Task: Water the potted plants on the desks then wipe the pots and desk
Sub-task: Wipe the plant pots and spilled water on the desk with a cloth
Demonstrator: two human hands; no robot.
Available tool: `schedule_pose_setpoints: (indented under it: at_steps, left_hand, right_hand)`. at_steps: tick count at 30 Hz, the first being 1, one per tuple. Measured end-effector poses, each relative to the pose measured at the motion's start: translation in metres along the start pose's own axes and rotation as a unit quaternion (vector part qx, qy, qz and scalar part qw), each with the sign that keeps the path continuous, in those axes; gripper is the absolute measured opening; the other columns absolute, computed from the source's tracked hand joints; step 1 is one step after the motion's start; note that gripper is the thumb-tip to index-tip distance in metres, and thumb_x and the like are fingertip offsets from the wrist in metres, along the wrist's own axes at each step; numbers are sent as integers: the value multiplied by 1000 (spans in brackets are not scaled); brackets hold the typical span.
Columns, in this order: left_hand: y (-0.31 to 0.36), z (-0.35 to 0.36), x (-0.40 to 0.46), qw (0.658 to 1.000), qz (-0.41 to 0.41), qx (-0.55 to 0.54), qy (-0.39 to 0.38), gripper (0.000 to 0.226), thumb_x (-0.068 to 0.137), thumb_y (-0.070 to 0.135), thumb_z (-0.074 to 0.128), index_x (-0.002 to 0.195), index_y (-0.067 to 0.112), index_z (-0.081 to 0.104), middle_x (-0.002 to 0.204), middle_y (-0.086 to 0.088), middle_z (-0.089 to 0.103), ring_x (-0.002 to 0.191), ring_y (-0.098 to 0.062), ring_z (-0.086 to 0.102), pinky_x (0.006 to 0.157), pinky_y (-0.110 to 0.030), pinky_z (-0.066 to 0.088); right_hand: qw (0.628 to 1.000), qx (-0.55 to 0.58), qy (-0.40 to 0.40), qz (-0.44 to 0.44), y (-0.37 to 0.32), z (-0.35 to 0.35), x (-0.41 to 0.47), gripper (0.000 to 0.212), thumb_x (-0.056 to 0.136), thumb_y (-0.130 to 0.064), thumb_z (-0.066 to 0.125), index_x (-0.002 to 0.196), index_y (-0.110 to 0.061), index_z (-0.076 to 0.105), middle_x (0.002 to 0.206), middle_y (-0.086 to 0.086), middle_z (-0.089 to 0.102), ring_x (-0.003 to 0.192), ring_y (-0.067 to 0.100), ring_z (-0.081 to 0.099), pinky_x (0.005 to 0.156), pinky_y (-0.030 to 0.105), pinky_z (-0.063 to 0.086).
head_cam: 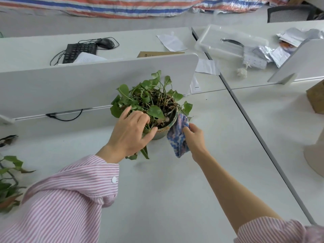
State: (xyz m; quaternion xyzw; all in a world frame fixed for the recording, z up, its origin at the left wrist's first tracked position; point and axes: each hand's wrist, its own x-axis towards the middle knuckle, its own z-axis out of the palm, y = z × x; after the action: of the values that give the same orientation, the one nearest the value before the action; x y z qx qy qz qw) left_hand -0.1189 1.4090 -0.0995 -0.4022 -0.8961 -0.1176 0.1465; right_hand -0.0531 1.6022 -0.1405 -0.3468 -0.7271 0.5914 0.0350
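Pot [160, 135] mid-desk [157, 190]: left hand [129, 134] spread across its rim and leaves, right hand [194, 137] pinching blue cloth [178, 137] against its side.

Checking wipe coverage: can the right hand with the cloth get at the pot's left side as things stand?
Probably not directly. The left hand rests over that side of the pot, and leaves crowd it; the right hand presses the cloth against the right side.

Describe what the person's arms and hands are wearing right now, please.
Both hands, the left hand and the right hand, are bare, with no gloves or rings visible. The shirt is pink-and-white striped. The left sleeve reaches the wrist, its cuff bearing a white button. The right sleeve is pushed above the elbow.
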Motion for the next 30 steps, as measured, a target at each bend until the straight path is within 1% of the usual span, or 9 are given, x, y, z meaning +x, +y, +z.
schedule_pose_setpoints:
  at_steps: [5,7,10,15,17,19,23,26,30]
  left_hand:
    - [16,10,23,992,-61,76,80,12,90,17,45,85,10,54,80,-6,59,77,-26,56,91,-44,40]
    - [23,13,30,988,-12,107,113,7,89,10,46,92,11,52,88,-7,57,84,-26,54,89,-42,35]
    - [35,18,39,975,108,169,97,24,87,6,38,105,13,52,109,-7,54,104,-25,47,93,-43,30]
    - [70,16,68,939,202,262,-94,37,79,22,49,112,14,63,123,-7,60,122,-25,49,105,-51,23]
    - [83,24,82,902,222,300,-219,42,90,29,43,128,14,53,143,-11,41,138,-30,26,111,-58,9]
    - [91,34,99,863,217,333,-312,45,96,35,37,135,15,46,152,-15,21,143,-35,4,108,-62,-7]
    - [86,50,131,821,166,392,-381,54,95,50,35,142,23,35,157,-12,-2,142,-39,-10,105,-65,-12]
    - [75,55,149,833,86,386,-388,56,94,52,31,143,24,32,157,-11,0,142,-39,-4,107,-65,-6]
    - [60,46,161,896,-17,316,-311,57,94,52,25,138,19,39,146,-13,34,133,-34,32,111,-58,8]
  right_hand:
    - [996,-6,-71,47,-13,2,19,12,87,-9,42,82,-10,54,76,10,52,72,19,49,62,27,37]
    - [995,-6,-84,60,-12,-2,25,14,89,-11,42,80,-10,53,74,10,54,68,20,50,61,27,39]
    - [995,3,-76,64,-7,-12,31,18,90,-11,41,74,-11,48,67,8,49,61,19,45,55,26,35]
    - [997,15,-49,64,-2,-32,45,27,91,-11,42,65,-13,51,64,6,53,61,19,49,57,27,38]
    - [998,-3,-26,59,2,-40,51,27,90,-13,41,65,-13,50,66,7,52,62,21,48,59,28,37]
    - [998,-17,7,53,6,-47,57,28,89,-13,40,61,-14,47,63,7,48,60,20,43,59,29,34]
    - [997,6,45,59,13,-57,60,32,87,-10,39,59,-17,26,54,0,25,47,14,22,48,25,17]
    - [996,21,50,65,16,-64,60,33,87,-10,40,61,-18,22,53,-2,21,45,12,18,43,22,14]
    - [998,22,43,49,15,-69,62,33,87,-10,40,61,-18,22,54,-1,21,46,11,18,42,22,13]
